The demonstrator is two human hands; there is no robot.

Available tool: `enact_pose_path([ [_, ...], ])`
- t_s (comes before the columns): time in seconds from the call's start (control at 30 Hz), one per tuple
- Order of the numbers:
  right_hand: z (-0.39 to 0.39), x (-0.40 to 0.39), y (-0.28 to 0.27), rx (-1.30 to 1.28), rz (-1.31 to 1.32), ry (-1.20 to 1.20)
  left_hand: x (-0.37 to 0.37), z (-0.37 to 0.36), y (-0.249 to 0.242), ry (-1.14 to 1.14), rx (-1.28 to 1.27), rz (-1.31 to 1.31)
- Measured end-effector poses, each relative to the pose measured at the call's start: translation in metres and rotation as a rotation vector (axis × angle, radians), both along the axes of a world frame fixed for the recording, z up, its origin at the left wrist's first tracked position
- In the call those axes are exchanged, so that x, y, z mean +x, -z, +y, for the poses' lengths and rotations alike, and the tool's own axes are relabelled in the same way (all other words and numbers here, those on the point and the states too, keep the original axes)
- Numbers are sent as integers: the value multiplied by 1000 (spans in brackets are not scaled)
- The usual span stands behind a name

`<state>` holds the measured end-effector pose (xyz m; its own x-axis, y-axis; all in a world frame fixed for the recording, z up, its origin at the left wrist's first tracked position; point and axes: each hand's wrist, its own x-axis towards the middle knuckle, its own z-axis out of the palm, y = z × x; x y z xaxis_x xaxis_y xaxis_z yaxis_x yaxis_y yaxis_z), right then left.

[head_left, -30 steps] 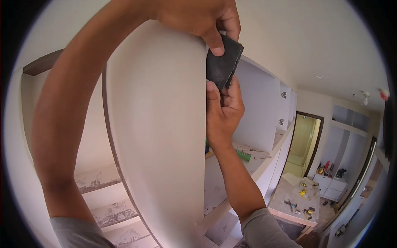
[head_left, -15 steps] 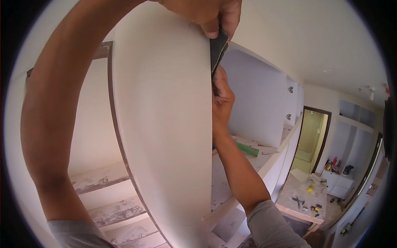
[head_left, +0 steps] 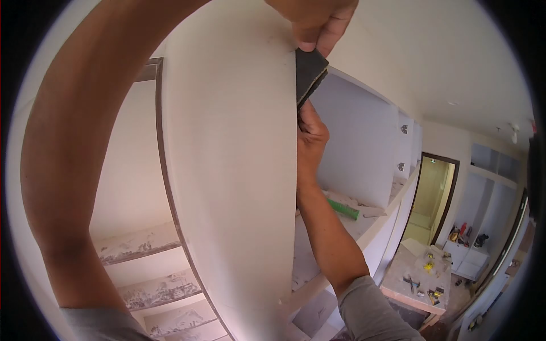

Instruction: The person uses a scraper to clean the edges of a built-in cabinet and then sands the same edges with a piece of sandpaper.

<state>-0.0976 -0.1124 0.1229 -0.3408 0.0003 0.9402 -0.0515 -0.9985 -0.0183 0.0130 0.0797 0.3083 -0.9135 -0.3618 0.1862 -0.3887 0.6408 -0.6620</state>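
Note:
A dark, folded sheet (head_left: 310, 71) with a worn, pale edge lies against the edge of a tall white panel (head_left: 233, 148). My left hand (head_left: 324, 25) reaches over the top from the left and pinches the sheet's upper end. Lower down, my right hand (head_left: 311, 131) is closed around the sheet's lower end, beside the panel edge. The panel hides part of my right hand's fingers.
Dusty shelves (head_left: 162, 290) stand at the lower left behind a dark frame. Right of the panel, an open white cabinet (head_left: 358, 136) holds a green object (head_left: 343, 208). Tools lie on a table (head_left: 398, 275) at the lower right, near a doorway (head_left: 426, 196).
Both hands and the dark sheet appear slightly farther right and lower. More of the sheet's face shows between the hands. The room view has shifted slightly too.

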Motion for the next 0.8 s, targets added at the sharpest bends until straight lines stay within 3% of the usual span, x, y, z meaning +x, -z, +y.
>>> enact_pose_path([
  [0.23,1,5,2,9,-14,36,4,-9,11,93,-96,26],
  [0.33,22,1,-6,96,-37,-70,-5,9,23,-22,-176,195],
  [0.53,18,3,-3,16,-29,-69,-1,8,19,32,-143,165],
  [0.63,31,2,-11,85,-31,-58,-14,19,23,-99,-193,270],
  [0.8,24,2,-5,105,-44,-34,-16,8,17,-119,-98,236],
])
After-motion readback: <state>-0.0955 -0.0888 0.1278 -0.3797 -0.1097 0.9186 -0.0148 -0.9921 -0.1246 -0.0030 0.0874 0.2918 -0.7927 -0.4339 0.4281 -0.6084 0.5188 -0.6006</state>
